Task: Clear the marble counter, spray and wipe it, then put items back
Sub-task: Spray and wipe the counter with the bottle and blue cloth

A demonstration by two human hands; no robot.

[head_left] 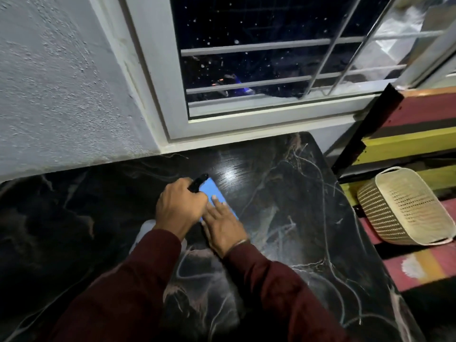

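Observation:
The black marble counter [283, 188] with pale veins fills the lower view. On it, near the middle, lies a blue cloth [213, 190]. My right hand [223, 225] is flat on top of that cloth, fingers pointing toward the wall. Just to its left, my left hand [180, 206] is closed around a spray bottle; the black nozzle [198, 182] sticks out past my knuckles and part of the white body [145, 230] shows below my wrist. The two hands touch side by side. A glossy patch shines on the marble beyond the cloth.
A textured grey wall [61, 95] and a white-framed barred window [259, 70] bound the counter's far side. Past the counter's right edge, a cream woven basket [404, 206] lies tilted on a red-and-yellow striped surface [419, 262].

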